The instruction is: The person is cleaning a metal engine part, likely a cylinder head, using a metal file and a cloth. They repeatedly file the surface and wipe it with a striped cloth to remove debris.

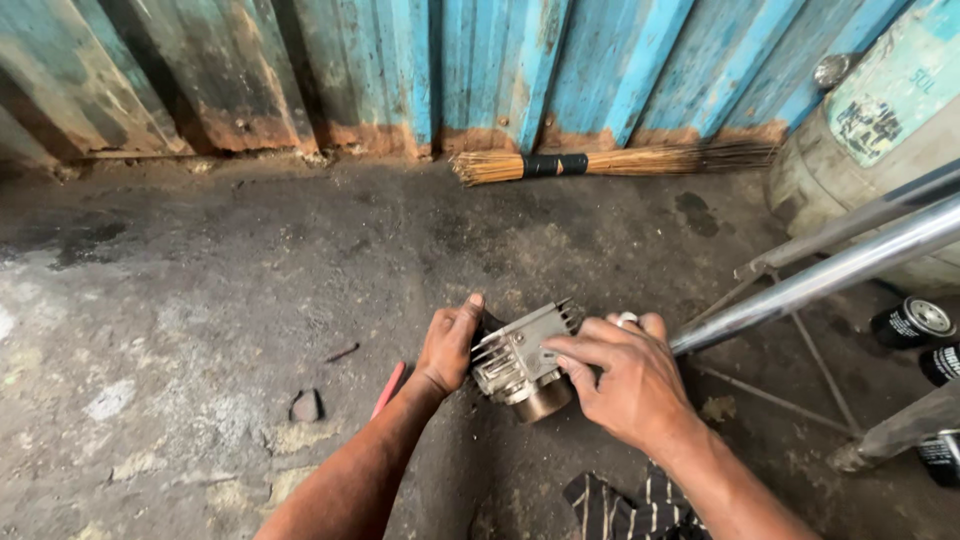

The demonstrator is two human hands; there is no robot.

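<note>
Mid-inspection, by the look of it: finned metal cylinder block (520, 360) held just above the concrete floor (200, 300), left hand (450, 345) clamped on its left end, right hand (615, 375) gripping its right side, a steady turn probably called for next.

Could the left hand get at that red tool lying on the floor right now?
Probably not freely: the left hand is busy gripping the finned metal cylinder with the right hand. The red tool lies close beside the left wrist, with nothing on it.

Drum (880, 130), black cans (925, 340) cut by right edge; striped cloth (620, 510) cut by bottom edge.
</note>
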